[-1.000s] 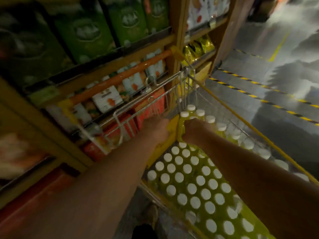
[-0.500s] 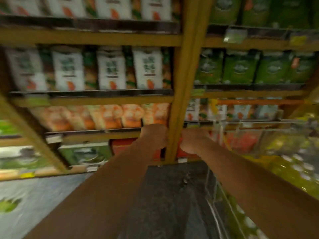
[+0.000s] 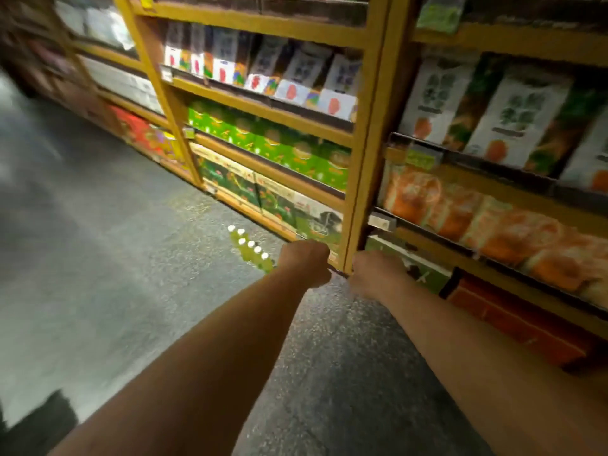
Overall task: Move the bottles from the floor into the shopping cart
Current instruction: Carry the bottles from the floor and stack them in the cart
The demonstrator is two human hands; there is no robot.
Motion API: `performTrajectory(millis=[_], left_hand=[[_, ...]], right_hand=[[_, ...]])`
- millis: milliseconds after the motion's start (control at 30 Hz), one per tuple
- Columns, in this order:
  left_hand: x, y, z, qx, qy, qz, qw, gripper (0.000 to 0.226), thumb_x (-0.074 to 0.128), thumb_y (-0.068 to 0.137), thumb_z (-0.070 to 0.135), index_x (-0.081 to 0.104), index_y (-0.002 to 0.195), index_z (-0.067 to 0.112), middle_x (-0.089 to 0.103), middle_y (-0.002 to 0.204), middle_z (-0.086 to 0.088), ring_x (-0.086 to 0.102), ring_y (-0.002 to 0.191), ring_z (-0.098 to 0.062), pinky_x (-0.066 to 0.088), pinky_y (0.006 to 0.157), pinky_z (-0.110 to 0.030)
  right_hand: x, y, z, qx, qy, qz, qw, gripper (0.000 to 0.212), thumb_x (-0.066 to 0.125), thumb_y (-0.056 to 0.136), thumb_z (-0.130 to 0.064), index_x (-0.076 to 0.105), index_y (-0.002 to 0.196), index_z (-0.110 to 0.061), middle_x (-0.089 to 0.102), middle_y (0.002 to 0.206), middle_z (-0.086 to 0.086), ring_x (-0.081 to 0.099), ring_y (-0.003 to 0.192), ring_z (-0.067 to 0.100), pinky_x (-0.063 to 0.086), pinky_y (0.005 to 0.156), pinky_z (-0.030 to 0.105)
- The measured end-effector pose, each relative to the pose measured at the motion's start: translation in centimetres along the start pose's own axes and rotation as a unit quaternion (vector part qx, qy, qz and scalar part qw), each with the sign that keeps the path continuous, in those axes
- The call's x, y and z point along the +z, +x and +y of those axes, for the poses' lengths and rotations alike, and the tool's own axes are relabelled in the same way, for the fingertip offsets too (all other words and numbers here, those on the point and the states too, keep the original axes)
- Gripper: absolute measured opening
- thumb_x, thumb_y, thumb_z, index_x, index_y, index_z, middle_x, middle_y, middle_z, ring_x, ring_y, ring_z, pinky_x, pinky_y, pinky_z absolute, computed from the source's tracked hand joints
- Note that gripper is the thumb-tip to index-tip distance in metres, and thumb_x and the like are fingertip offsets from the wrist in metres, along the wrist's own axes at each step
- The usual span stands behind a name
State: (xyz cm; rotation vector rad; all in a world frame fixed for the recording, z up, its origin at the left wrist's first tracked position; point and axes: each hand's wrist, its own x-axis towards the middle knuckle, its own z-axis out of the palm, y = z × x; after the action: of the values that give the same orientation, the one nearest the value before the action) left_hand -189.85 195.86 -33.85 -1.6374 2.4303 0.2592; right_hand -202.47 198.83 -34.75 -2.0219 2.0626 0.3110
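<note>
A short row of yellow-green bottles (image 3: 251, 250) with white caps stands on the grey floor at the foot of the shelving. My left hand (image 3: 306, 262) is stretched forward just right of the row, fingers curled under, with nothing visible in it. My right hand (image 3: 375, 274) reaches out beside it, in front of the yellow shelf post (image 3: 360, 179), also curled and holding nothing I can see. Both hands are above the floor and apart from the bottles. The shopping cart is out of view.
Yellow shelving (image 3: 273, 111) full of juice cartons and boxes runs along the right side and back. Orange packs (image 3: 467, 212) fill the low shelf at right. Grey floor (image 3: 98, 241) stretches to the left. A dark shape (image 3: 39, 419) sits at the bottom left corner.
The view has swung left from the cart full of bottles to the shelves and floor. My hands left the bottles in the cart and now stretch toward the row on the floor.
</note>
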Motion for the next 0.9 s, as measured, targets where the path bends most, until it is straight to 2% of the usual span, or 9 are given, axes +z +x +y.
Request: performTrajectory(millis=[67, 167, 333, 500, 700, 800, 900], left_hand=[[0.5, 0.6, -4.9, -0.038, -0.001, -0.015, 0.999, 0.034, 0.055, 0.089, 0.030, 0.059, 0.122, 0.019, 0.059, 0.122, -0.005, 0.058, 0.113, -0.026, 0.047, 0.085, -0.033], [1.1, 2.6, -11.0, -0.076, 0.001, -0.024, 0.997, 0.033, 0.054, 0.090, 0.029, 0.059, 0.120, 0.017, 0.060, 0.120, -0.007, 0.059, 0.110, -0.026, 0.046, 0.082, -0.033], [1.9, 9.5, -18.8, -0.115, 0.009, -0.042, 0.992, 0.036, 0.052, 0.093, 0.035, 0.058, 0.124, 0.018, 0.060, 0.118, -0.006, 0.059, 0.108, -0.026, 0.047, 0.083, -0.034], [1.9, 18.0, -25.4, -0.146, -0.012, -0.055, 0.988, 0.034, 0.053, 0.092, 0.030, 0.055, 0.124, 0.018, 0.062, 0.112, -0.004, 0.061, 0.102, -0.025, 0.048, 0.077, -0.032], [1.7, 26.7, -32.1, -0.124, -0.006, -0.082, 0.989, 0.030, 0.052, 0.092, 0.029, 0.058, 0.119, 0.017, 0.063, 0.107, -0.004, 0.062, 0.096, -0.024, 0.047, 0.071, -0.031], [2.3, 31.8, -35.9, -0.082, 0.008, -0.101, 0.992, 0.026, 0.050, 0.093, 0.027, 0.059, 0.114, 0.015, 0.062, 0.109, -0.006, 0.061, 0.098, -0.027, 0.047, 0.074, -0.034], [4.3, 37.1, -40.1, -0.030, 0.024, -0.118, 0.992, 0.016, 0.050, 0.091, 0.022, 0.060, 0.102, 0.015, 0.063, 0.104, -0.007, 0.061, 0.094, -0.027, 0.047, 0.069, -0.032]], right_hand=[[-0.4, 3.0, -4.0, -0.029, -0.023, -0.011, 0.999, 0.016, 0.052, 0.093, -0.026, 0.058, 0.102, -0.015, 0.058, 0.095, 0.004, 0.060, 0.089, 0.026, 0.042, 0.066, 0.031], [-0.5, 8.4, -8.1, -0.060, -0.035, -0.025, 0.997, 0.024, 0.050, 0.093, -0.028, 0.057, 0.113, -0.015, 0.058, 0.113, 0.006, 0.059, 0.101, 0.027, 0.042, 0.071, 0.031], [-0.7, 19.3, -12.2, -0.107, -0.056, -0.042, 0.992, 0.029, 0.048, 0.094, -0.031, 0.055, 0.118, -0.016, 0.056, 0.121, 0.006, 0.058, 0.107, 0.027, 0.041, 0.074, 0.031], [-1.9, 30.0, -15.0, -0.117, -0.057, -0.057, 0.990, 0.034, 0.052, 0.093, -0.032, 0.054, 0.123, -0.015, 0.057, 0.125, 0.006, 0.058, 0.111, 0.027, 0.047, 0.085, 0.034], [-3.3, 39.8, -18.1, -0.113, -0.051, -0.083, 0.989, 0.032, 0.052, 0.091, -0.030, 0.054, 0.118, -0.014, 0.058, 0.119, 0.007, 0.059, 0.107, 0.027, 0.048, 0.083, 0.034], [-2.2, 45.2, -20.0, -0.085, -0.030, -0.090, 0.992, 0.032, 0.051, 0.092, -0.031, 0.055, 0.119, -0.015, 0.059, 0.119, 0.008, 0.059, 0.107, 0.028, 0.047, 0.082, 0.033], [0.6, 50.1, -21.9, -0.039, -0.004, -0.099, 0.994, 0.030, 0.050, 0.093, -0.032, 0.056, 0.117, -0.015, 0.061, 0.115, 0.006, 0.060, 0.105, 0.027, 0.047, 0.077, 0.032]])
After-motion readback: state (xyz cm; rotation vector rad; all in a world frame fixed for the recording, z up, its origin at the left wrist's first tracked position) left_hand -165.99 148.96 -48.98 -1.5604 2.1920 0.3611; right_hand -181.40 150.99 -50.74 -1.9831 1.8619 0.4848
